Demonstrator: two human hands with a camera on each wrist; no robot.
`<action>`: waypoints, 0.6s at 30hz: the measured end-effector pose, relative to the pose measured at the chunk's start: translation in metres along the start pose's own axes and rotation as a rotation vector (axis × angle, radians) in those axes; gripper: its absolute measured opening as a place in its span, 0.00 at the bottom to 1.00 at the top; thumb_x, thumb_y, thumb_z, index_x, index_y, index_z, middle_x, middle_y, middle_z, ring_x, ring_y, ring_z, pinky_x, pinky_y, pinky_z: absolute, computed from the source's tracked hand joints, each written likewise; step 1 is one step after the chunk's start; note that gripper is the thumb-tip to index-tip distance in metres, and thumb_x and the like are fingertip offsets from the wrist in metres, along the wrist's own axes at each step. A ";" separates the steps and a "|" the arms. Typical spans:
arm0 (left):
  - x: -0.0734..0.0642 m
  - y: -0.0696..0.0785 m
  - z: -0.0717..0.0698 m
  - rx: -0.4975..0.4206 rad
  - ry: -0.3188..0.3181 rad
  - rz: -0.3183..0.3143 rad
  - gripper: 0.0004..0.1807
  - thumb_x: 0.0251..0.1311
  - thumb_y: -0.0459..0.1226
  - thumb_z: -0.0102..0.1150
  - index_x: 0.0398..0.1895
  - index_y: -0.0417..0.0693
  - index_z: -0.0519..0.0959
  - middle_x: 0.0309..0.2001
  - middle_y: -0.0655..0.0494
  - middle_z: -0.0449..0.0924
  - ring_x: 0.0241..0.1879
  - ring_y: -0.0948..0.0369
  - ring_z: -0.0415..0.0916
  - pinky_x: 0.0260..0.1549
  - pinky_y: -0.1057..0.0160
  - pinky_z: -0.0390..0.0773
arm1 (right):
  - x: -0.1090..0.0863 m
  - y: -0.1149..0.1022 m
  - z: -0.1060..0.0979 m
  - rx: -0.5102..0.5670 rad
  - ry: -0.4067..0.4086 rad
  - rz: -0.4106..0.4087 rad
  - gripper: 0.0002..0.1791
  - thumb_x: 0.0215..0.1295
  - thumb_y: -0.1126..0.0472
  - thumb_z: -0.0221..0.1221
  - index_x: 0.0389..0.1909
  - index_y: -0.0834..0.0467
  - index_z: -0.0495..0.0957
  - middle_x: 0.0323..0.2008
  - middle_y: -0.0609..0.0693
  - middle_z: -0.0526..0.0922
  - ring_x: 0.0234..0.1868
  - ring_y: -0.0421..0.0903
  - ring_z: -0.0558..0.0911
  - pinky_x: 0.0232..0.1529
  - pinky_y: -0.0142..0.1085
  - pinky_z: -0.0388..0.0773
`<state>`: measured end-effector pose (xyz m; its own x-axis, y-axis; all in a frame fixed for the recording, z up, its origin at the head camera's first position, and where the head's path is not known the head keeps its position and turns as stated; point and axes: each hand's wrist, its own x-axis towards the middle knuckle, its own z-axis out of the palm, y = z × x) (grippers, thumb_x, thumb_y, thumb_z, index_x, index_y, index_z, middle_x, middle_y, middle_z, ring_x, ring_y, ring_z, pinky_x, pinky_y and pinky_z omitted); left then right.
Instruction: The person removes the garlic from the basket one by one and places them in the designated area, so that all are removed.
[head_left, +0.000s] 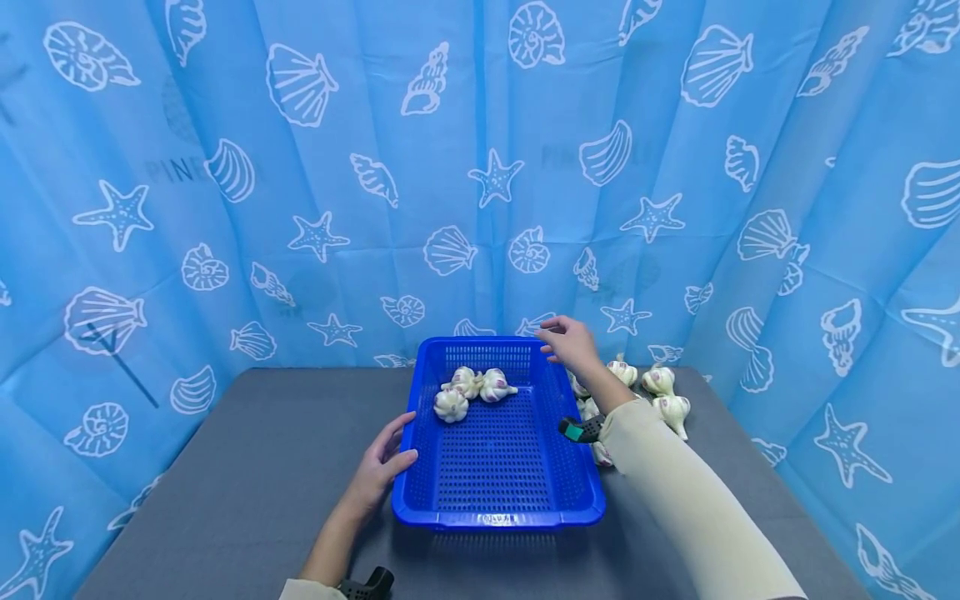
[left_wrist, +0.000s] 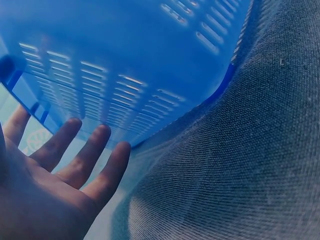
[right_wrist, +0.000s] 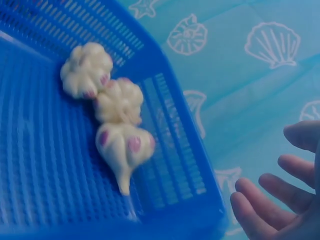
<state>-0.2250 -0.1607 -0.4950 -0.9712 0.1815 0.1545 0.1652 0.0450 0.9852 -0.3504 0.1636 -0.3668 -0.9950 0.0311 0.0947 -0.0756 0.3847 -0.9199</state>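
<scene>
A blue perforated plastic basket (head_left: 495,518) stands on the table. Inside, toward its far left, are three garlic bulbs (head_left: 451,406) close together, one with its stem pointing right. My left hand (head_left: 372,471) is at the basket's left side, thumb by the rim. In the left wrist view its spread, nearly straight fingers (left_wrist: 92,155) touch the outer wall. Above the far right corner is my right hand (head_left: 572,342), fingers loosely bent and nothing held. The right wrist view shows these fingers (right_wrist: 272,202) outside the rim, apart from the bulbs.
More garlic bulbs (head_left: 658,381) lie on the grey tabletop (head_left: 300,450) right of the basket, some partly hidden by my right arm and the basket wall. A blue curtain (head_left: 480,208) with white shell prints hangs behind and at both sides.
</scene>
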 end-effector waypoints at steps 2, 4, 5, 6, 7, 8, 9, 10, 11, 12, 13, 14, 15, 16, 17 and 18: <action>0.000 0.000 0.000 0.002 0.001 0.001 0.31 0.66 0.42 0.55 0.72 0.59 0.61 0.70 0.38 0.58 0.65 0.36 0.60 0.54 0.33 0.67 | 0.000 0.001 0.008 0.031 -0.016 0.014 0.22 0.70 0.59 0.56 0.60 0.67 0.71 0.55 0.64 0.77 0.51 0.62 0.80 0.46 0.45 0.81; 0.001 -0.001 0.000 0.004 0.003 0.001 0.31 0.66 0.42 0.55 0.72 0.58 0.61 0.70 0.38 0.58 0.65 0.36 0.60 0.54 0.33 0.67 | 0.001 0.003 0.017 0.063 -0.036 0.030 0.24 0.70 0.58 0.56 0.61 0.67 0.70 0.56 0.64 0.76 0.53 0.63 0.79 0.47 0.47 0.80; 0.001 -0.001 0.000 0.001 0.006 0.001 0.31 0.66 0.42 0.55 0.72 0.59 0.62 0.70 0.38 0.58 0.65 0.36 0.60 0.54 0.34 0.67 | 0.001 0.004 0.021 0.075 -0.049 0.039 0.24 0.70 0.58 0.56 0.62 0.67 0.70 0.57 0.64 0.76 0.54 0.63 0.78 0.48 0.47 0.79; 0.001 -0.001 -0.001 -0.001 0.009 0.001 0.31 0.66 0.42 0.55 0.72 0.59 0.62 0.70 0.37 0.59 0.65 0.36 0.60 0.54 0.34 0.67 | 0.001 0.004 0.025 0.086 -0.063 0.047 0.25 0.70 0.58 0.56 0.62 0.66 0.69 0.57 0.64 0.75 0.55 0.63 0.77 0.50 0.49 0.78; 0.001 0.000 -0.001 0.000 0.010 0.002 0.31 0.65 0.42 0.55 0.72 0.59 0.62 0.70 0.37 0.59 0.65 0.36 0.60 0.54 0.34 0.67 | 0.001 0.005 0.030 0.096 -0.073 0.058 0.25 0.69 0.57 0.56 0.63 0.66 0.69 0.58 0.63 0.75 0.57 0.63 0.75 0.51 0.50 0.77; 0.000 0.000 -0.001 -0.003 0.013 0.001 0.31 0.65 0.42 0.56 0.72 0.59 0.62 0.70 0.37 0.59 0.65 0.36 0.60 0.54 0.34 0.68 | 0.000 0.006 0.034 0.101 -0.081 0.067 0.26 0.69 0.57 0.57 0.64 0.65 0.69 0.59 0.63 0.74 0.59 0.63 0.74 0.52 0.50 0.76; 0.000 0.000 -0.001 -0.008 0.015 0.002 0.31 0.65 0.41 0.56 0.72 0.59 0.63 0.69 0.37 0.59 0.65 0.36 0.61 0.54 0.34 0.68 | 0.000 0.007 0.038 0.109 -0.088 0.078 0.27 0.69 0.57 0.57 0.64 0.65 0.68 0.60 0.62 0.73 0.60 0.62 0.73 0.53 0.51 0.76; 0.000 0.001 0.000 -0.012 0.015 0.005 0.31 0.65 0.41 0.56 0.72 0.58 0.63 0.69 0.36 0.60 0.65 0.36 0.61 0.54 0.34 0.68 | -0.001 0.008 0.042 0.121 -0.091 0.086 0.27 0.69 0.57 0.57 0.65 0.64 0.68 0.62 0.62 0.73 0.61 0.62 0.71 0.54 0.52 0.74; 0.000 0.001 0.000 -0.011 0.016 0.006 0.31 0.65 0.41 0.56 0.72 0.58 0.63 0.69 0.36 0.60 0.65 0.35 0.61 0.54 0.34 0.68 | -0.002 0.010 0.046 0.126 -0.091 0.097 0.28 0.68 0.56 0.58 0.65 0.63 0.68 0.63 0.61 0.72 0.62 0.61 0.70 0.55 0.53 0.74; 0.000 0.001 0.000 -0.012 0.017 0.005 0.31 0.65 0.41 0.56 0.72 0.58 0.63 0.69 0.36 0.60 0.65 0.35 0.60 0.54 0.34 0.68 | -0.002 0.012 0.049 0.125 -0.087 0.104 0.28 0.68 0.56 0.58 0.66 0.63 0.68 0.63 0.60 0.71 0.63 0.61 0.70 0.55 0.53 0.73; 0.000 0.001 0.000 -0.012 0.015 0.005 0.31 0.65 0.41 0.56 0.72 0.58 0.63 0.69 0.36 0.60 0.65 0.35 0.60 0.54 0.34 0.68 | -0.003 0.014 0.053 0.120 -0.078 0.111 0.28 0.68 0.56 0.59 0.66 0.62 0.68 0.64 0.59 0.71 0.63 0.60 0.70 0.55 0.53 0.73; 0.000 0.001 0.000 -0.015 0.014 0.006 0.31 0.65 0.41 0.56 0.72 0.58 0.63 0.69 0.36 0.59 0.65 0.35 0.60 0.54 0.35 0.68 | -0.004 0.015 0.056 0.117 -0.071 0.119 0.28 0.67 0.56 0.59 0.66 0.61 0.68 0.64 0.59 0.70 0.63 0.59 0.70 0.55 0.54 0.73; 0.000 0.001 0.000 -0.016 0.013 0.004 0.31 0.65 0.41 0.56 0.72 0.58 0.63 0.69 0.36 0.59 0.65 0.35 0.60 0.54 0.35 0.68 | -0.005 0.017 0.059 0.116 -0.064 0.123 0.28 0.67 0.56 0.59 0.66 0.61 0.69 0.64 0.59 0.70 0.63 0.59 0.70 0.56 0.54 0.72; 0.000 0.001 0.000 -0.017 0.012 0.004 0.31 0.65 0.41 0.56 0.72 0.58 0.63 0.69 0.36 0.59 0.65 0.35 0.60 0.54 0.35 0.68 | -0.005 0.018 0.062 0.111 -0.054 0.126 0.28 0.67 0.56 0.59 0.66 0.60 0.69 0.64 0.59 0.70 0.63 0.59 0.70 0.56 0.54 0.72; 0.000 0.001 0.000 -0.016 0.010 0.003 0.31 0.65 0.41 0.56 0.72 0.58 0.63 0.70 0.36 0.59 0.65 0.35 0.60 0.54 0.35 0.68 | -0.005 0.019 0.064 0.101 -0.047 0.130 0.27 0.67 0.56 0.59 0.65 0.60 0.69 0.64 0.59 0.71 0.62 0.58 0.70 0.55 0.54 0.73; 0.000 0.001 0.000 -0.018 0.007 0.003 0.31 0.65 0.41 0.55 0.72 0.58 0.62 0.70 0.37 0.59 0.65 0.36 0.60 0.54 0.35 0.68 | -0.006 0.020 0.066 0.098 -0.041 0.128 0.27 0.67 0.56 0.59 0.65 0.60 0.70 0.64 0.60 0.71 0.62 0.59 0.71 0.55 0.53 0.73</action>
<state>-0.2250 -0.1610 -0.4943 -0.9719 0.1747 0.1580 0.1651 0.0268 0.9859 -0.3504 0.1098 -0.4110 -0.9986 0.0357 -0.0393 0.0479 0.2881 -0.9564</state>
